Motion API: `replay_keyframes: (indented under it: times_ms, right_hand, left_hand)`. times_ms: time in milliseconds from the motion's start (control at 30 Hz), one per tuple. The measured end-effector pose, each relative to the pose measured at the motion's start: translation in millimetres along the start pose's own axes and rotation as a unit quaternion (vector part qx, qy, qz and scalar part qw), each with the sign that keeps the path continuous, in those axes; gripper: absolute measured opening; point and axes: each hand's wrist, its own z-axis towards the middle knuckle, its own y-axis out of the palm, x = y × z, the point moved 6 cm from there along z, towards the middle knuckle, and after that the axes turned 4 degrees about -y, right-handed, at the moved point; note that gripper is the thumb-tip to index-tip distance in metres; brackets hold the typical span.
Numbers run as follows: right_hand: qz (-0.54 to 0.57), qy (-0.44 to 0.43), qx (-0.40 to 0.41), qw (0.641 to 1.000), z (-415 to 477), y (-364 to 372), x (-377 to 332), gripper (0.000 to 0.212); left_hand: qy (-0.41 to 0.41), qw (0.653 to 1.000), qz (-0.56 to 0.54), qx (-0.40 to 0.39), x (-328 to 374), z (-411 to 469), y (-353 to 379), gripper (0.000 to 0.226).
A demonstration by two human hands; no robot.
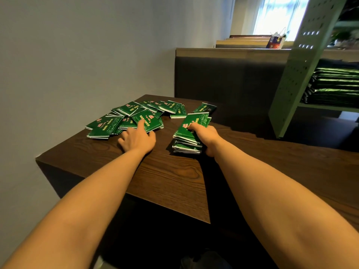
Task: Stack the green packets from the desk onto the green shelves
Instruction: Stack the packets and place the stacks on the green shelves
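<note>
Two piles on our desk [165, 181]: loose green packets [108, 125] scattered wall-side, our left hand [138, 139] spread flat on them, likely to drag one in; our right hand [205, 135] curls round the gathered stack [184, 134], squaring it for the green shelves [295, 74].

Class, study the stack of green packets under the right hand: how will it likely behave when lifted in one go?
The stack of green packets would probably slide apart: its glossy layers sit unevenly. Each packet looks thin, so ends may droop unless the right hand clamps the middle. Probably light: one hand grips it all.
</note>
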Motion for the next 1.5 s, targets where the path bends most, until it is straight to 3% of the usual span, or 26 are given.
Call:
replay_keyframes:
  times_ms: [167, 400, 500, 667, 733, 867, 933, 1100, 1133, 1233, 1267, 1367, 1400, 1467, 1500]
  right_hand:
    - [-0.011, 0.027, -0.023, 0.999, 1, -1, -1, 0.042]
    - [-0.004, 0.021, -0.023, 1.000, 2, -3, 0, 0.034]
    - [0.004, 0.010, -0.024, 1.000, 0, -3, -2, 0.023]
    - [0.007, 0.010, -0.022, 1.000, -3, -2, -3, 0.028]
    - [0.004, 0.012, -0.021, 1.000, -5, 0, -3, 0.043]
    - [0.022, -0.018, -0.009, 1.000, 3, 0, -1, 0.095]
    - [0.028, -0.046, -0.003, 0.999, -2, 1, -5, 0.094]
    - [0.008, -0.066, -0.025, 0.997, -22, 9, -17, 0.066]
    - [0.000, -0.073, -0.025, 0.997, -23, 9, -17, 0.062]
    - [0.006, -0.073, -0.016, 0.997, -29, 12, -17, 0.069]
    - [0.012, -0.068, -0.023, 0.997, -28, 14, -14, 0.079]
    - [0.023, -0.032, -0.048, 0.998, 29, 8, 22, 0.139]
    - [0.024, -0.025, -0.053, 0.998, 44, 8, 31, 0.148]
    - [0.026, -0.019, -0.076, 0.997, 34, 11, 30, 0.143]
    - [0.025, -0.028, -0.078, 0.996, 4, 15, 14, 0.126]
  left_hand:
    - [-0.016, 0.999, 0.023, -0.045, -3, 10, 15, 0.055]
    - [-0.032, 0.989, -0.128, 0.059, -9, 6, -1, 0.029]
    - [-0.058, 0.972, -0.204, 0.096, -12, 1, -9, 0.020]
    - [-0.068, 0.934, -0.322, 0.142, -18, -2, -18, 0.012]
    - [-0.063, 0.918, -0.367, 0.139, -21, -2, -18, 0.016]
    - [-0.085, 0.877, -0.465, 0.085, -22, -4, -19, 0.031]
    - [-0.101, 0.851, -0.514, 0.043, -16, -10, -22, 0.035]
    - [-0.114, 0.784, -0.609, -0.033, 7, -30, -30, 0.031]
    - [-0.100, 0.787, -0.608, -0.036, 12, -34, -32, 0.030]
    - [-0.009, 0.854, -0.519, -0.030, 29, -51, -38, 0.030]
    - [0.012, 0.870, -0.492, -0.025, 34, -57, -38, 0.030]
    - [0.050, 0.891, -0.451, -0.017, 44, -70, -34, 0.028]
    - [0.061, 0.896, -0.439, -0.016, 47, -75, -34, 0.027]
    - [0.075, 0.901, -0.426, -0.009, 49, -79, -35, 0.027]
    - [0.078, 0.901, -0.426, -0.006, 48, -80, -36, 0.027]
